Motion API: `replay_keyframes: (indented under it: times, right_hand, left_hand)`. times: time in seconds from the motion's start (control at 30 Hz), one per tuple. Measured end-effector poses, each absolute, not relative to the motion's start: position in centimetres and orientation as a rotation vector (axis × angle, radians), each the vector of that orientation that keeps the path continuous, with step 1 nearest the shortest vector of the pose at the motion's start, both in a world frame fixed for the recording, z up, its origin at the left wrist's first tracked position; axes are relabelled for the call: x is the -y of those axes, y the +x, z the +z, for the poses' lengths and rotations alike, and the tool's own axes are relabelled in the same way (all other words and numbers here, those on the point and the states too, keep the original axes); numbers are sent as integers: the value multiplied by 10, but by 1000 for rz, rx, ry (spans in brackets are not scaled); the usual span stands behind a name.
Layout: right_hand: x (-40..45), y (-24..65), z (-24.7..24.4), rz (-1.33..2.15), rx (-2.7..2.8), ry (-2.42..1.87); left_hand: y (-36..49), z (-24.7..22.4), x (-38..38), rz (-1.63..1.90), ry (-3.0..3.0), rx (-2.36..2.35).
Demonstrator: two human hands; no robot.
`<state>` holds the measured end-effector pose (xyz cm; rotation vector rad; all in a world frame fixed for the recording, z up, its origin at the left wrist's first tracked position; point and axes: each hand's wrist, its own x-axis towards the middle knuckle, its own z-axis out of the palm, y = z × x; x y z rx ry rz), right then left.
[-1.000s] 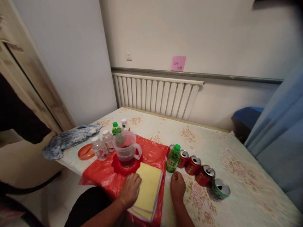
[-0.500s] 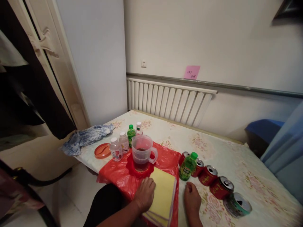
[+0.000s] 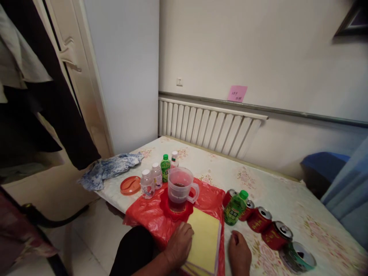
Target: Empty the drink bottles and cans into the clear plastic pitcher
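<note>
My left hand (image 3: 180,244) rests against the left edge of a flat yellow stack (image 3: 204,239), fingers curled in. Whether the stack looks like cloths or paper I cannot tell. My right hand (image 3: 239,251) lies on the table as a loose fist, right of the stack. Beyond the stack a clear plastic measuring jug (image 3: 180,186) with dark liquid stands in a red scalloped dish (image 3: 165,209) on a red plastic bag (image 3: 140,209). A green drink bottle (image 3: 235,208) is just beyond my right hand, beside a row of red cans (image 3: 259,220).
A teal can (image 3: 297,257) ends the row at right. At left stand two clear white-capped bottles (image 3: 147,186), a small green bottle (image 3: 165,168), a white-capped bottle (image 3: 174,159) and an orange lid (image 3: 130,186). Blue-patterned cloth (image 3: 112,170) hangs over the table's left edge.
The whole scene has shifted slightly right and down as the camera turned. Both hands keep their places beside the yellow stack, and no object has visibly moved.
</note>
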<state>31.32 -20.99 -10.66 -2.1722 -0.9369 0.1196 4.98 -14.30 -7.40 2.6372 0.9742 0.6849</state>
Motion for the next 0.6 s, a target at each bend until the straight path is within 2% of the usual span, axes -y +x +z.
replay_keyframes:
  times: [0.07,0.13,0.23,0.3,0.6]
  right_hand:
    - [210,311,-103,137,907,-2175]
    - [210,309,-98,167,853,-2192]
    - [210,305,-91,211,796,-2224]
    - [209,303,-88,236,790,-2232]
    - [210,297,-81,227,777,-2231]
  left_hand:
    - [30,-69,143,767,2593,-993]
    - [7,-64,135,995,2471,-1105]
    - [-27,-55,104,1374,2221,-1429]
    - [-47,-47,78,1507,1970,-1714]
    - [-70,-29,-7,1503,1591,-2034]
